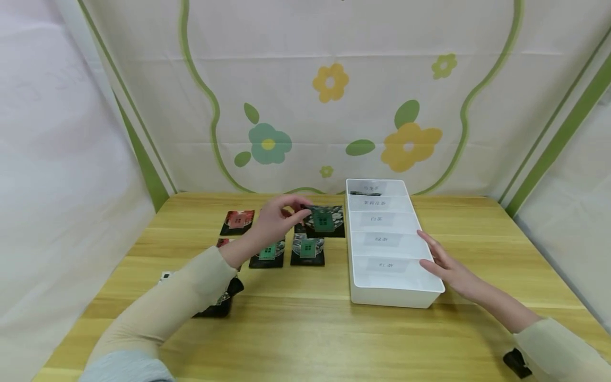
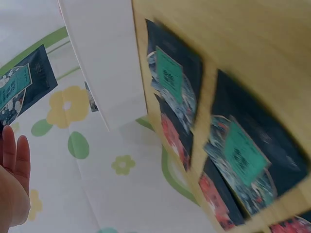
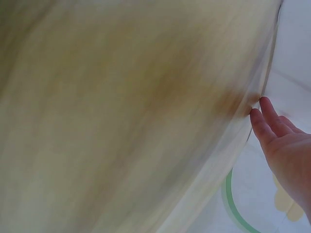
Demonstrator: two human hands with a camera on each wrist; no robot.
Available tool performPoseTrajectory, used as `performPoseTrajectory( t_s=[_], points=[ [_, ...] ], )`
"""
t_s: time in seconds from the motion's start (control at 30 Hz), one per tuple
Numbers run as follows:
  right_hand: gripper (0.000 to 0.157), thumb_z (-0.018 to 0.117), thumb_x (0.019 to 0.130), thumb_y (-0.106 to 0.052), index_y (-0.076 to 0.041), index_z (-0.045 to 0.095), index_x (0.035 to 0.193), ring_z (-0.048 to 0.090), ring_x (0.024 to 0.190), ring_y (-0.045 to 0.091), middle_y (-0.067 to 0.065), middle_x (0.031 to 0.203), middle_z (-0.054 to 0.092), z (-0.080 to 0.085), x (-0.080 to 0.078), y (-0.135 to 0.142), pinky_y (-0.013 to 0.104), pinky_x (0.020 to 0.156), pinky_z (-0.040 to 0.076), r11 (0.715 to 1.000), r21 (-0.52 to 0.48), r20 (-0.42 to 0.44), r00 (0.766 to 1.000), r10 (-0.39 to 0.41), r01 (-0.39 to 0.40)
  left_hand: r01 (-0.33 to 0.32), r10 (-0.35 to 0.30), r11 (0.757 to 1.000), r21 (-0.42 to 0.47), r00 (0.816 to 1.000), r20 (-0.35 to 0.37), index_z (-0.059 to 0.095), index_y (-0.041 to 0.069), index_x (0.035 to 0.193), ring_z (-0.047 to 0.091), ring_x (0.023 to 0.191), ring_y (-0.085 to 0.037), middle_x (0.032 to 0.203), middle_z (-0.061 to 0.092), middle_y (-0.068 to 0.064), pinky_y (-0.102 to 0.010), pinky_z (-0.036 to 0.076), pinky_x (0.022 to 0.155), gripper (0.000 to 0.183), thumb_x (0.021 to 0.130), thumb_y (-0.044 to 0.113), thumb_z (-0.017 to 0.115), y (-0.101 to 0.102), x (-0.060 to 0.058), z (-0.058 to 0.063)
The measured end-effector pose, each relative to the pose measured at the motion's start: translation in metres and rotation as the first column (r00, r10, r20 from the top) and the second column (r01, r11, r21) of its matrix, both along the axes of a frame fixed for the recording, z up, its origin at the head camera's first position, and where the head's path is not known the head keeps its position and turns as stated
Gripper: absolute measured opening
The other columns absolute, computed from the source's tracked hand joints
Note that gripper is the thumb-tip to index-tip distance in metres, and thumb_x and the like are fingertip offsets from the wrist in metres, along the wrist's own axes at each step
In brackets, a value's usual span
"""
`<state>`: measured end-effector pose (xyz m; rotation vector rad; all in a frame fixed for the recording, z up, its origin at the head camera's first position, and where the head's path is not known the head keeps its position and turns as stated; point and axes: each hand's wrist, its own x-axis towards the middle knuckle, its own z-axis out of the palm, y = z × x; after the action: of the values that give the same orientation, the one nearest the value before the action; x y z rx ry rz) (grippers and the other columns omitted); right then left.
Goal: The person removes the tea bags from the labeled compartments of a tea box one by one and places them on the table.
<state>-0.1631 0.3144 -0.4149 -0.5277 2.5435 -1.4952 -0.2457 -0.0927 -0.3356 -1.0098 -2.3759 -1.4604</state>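
Observation:
In the head view my left hand point(image 1: 277, 225) pinches a dark packet point(image 1: 329, 223) with a green label by its left side. The packet hangs above the table, just left of a long white box point(image 1: 398, 297) divided into several labelled compartments. In the left wrist view the same packet point(image 2: 36, 80) stands out past the fingertips of the left hand point(image 2: 14, 182). My right hand point(image 1: 451, 270) touches the box's right rim with fingers extended. Its fingers reach forward in the right wrist view, where the hand point(image 3: 286, 150) shows at the right.
Green-labelled packets point(image 1: 307, 249) and red-labelled packets point(image 1: 237, 222) lie in rows left of the box, partly behind the left arm. A dark item point(image 1: 366, 193) lies in the farthest compartment. Near the left forearm are more dark objects point(image 1: 215, 307). A flowered cloth point(image 1: 296, 95) hangs behind the table.

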Motion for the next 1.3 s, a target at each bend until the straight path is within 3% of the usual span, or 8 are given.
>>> performPoseTrajectory(
  t_s=[0.2, 0.33, 0.47, 0.7, 0.87, 1.0, 1.1, 1.3],
  points=[
    [0.069, 0.047, 0.103, -0.011, -0.014, 0.005, 0.157, 0.006, 0.132, 0.065, 0.024, 0.158, -0.004, 0.002, 0.001, 0.000, 0.076, 0.095, 0.016, 1.000, -0.005, -0.003, 1.000, 0.000, 0.000, -0.049, 0.053, 0.996, -0.072, 0.997, 0.055, 0.070, 0.015, 0.112, 0.059, 0.067, -0.019, 0.093, 0.066, 0.000, -0.032, 0.049, 0.058, 0.018, 0.095, 0.013, 0.065, -0.033, 0.019, 0.000],
    [0.069, 0.047, 0.103, -0.011, -0.014, 0.005, 0.157, 0.008, 0.131, 0.065, 0.024, 0.158, -0.003, 0.003, 0.001, -0.001, 0.076, 0.095, 0.018, 1.000, 0.002, -0.009, 1.000, -0.001, 0.001, -0.054, 0.059, 0.992, -0.113, 0.998, 0.039, 0.069, 0.015, 0.115, 0.059, 0.069, -0.022, 0.105, 0.067, -0.001, -0.030, 0.050, 0.060, 0.020, 0.096, 0.013, 0.063, -0.057, 0.028, -0.006],
    [0.068, 0.047, 0.103, -0.011, -0.013, 0.006, 0.157, 0.009, 0.132, 0.064, 0.024, 0.158, -0.002, 0.003, 0.001, -0.001, 0.075, 0.095, 0.018, 1.000, 0.004, -0.009, 1.000, 0.000, 0.000, -0.039, 0.043, 0.992, -0.122, 0.999, 0.026, 0.068, 0.011, 0.116, 0.059, 0.074, -0.016, 0.111, 0.067, -0.003, -0.030, 0.051, 0.060, 0.021, 0.096, 0.008, 0.063, -0.081, 0.035, -0.015],
    [0.069, 0.047, 0.103, -0.011, -0.015, 0.005, 0.157, 0.005, 0.133, 0.064, 0.023, 0.158, -0.004, 0.001, 0.000, 0.001, 0.076, 0.096, 0.015, 1.000, -0.007, 0.000, 1.000, -0.001, 0.001, -0.003, 0.021, 0.983, -0.183, 0.995, 0.096, 0.067, 0.010, 0.116, 0.046, 0.055, -0.010, 0.108, 0.066, -0.005, -0.028, 0.043, 0.048, 0.021, 0.096, 0.006, 0.061, -0.113, 0.043, -0.026],
    [0.069, 0.047, 0.103, -0.012, -0.015, 0.005, 0.157, 0.005, 0.132, 0.064, 0.024, 0.158, -0.004, 0.000, 0.000, 0.001, 0.077, 0.096, 0.015, 1.000, -0.006, 0.002, 1.000, -0.001, 0.001, 0.021, 0.033, 0.952, -0.306, 0.985, 0.170, 0.067, 0.016, 0.119, 0.050, 0.057, -0.014, 0.110, 0.066, -0.001, -0.028, 0.045, 0.052, 0.022, 0.097, 0.015, 0.062, -0.121, 0.048, -0.033],
    [0.068, 0.047, 0.103, -0.011, -0.013, 0.006, 0.157, 0.006, 0.133, 0.063, 0.025, 0.158, -0.003, 0.000, 0.000, 0.000, 0.076, 0.096, 0.016, 1.000, -0.007, -0.002, 1.000, 0.001, -0.001, 0.066, 0.021, 0.926, -0.372, 0.974, 0.226, 0.066, 0.020, 0.120, 0.060, 0.084, -0.018, 0.118, 0.064, -0.002, -0.033, 0.051, 0.068, 0.022, 0.097, 0.018, 0.062, -0.121, 0.049, -0.042],
    [0.068, 0.047, 0.103, -0.011, -0.013, 0.006, 0.157, 0.004, 0.134, 0.062, 0.025, 0.158, -0.004, 0.000, 0.000, 0.000, 0.076, 0.096, 0.014, 1.000, -0.016, -0.001, 1.000, 0.002, -0.002, 0.089, 0.006, 0.916, -0.391, 0.972, 0.235, 0.065, 0.020, 0.119, 0.058, 0.088, -0.016, 0.114, 0.064, 0.001, -0.034, 0.050, 0.069, 0.023, 0.096, 0.015, 0.063, -0.119, 0.047, -0.049],
    [0.069, 0.047, 0.103, -0.010, -0.015, 0.005, 0.157, 0.000, 0.134, 0.061, 0.023, 0.158, -0.006, -0.001, 0.000, 0.000, 0.076, 0.096, 0.011, 1.000, -0.029, 0.006, 1.000, 0.005, -0.005, 0.092, -0.007, 0.896, -0.435, 0.981, 0.194, 0.068, 0.018, 0.116, 0.052, 0.070, -0.009, 0.091, 0.061, 0.010, -0.028, 0.048, 0.061, 0.025, 0.092, 0.012, 0.069, -0.119, 0.042, -0.062]
  ],
)
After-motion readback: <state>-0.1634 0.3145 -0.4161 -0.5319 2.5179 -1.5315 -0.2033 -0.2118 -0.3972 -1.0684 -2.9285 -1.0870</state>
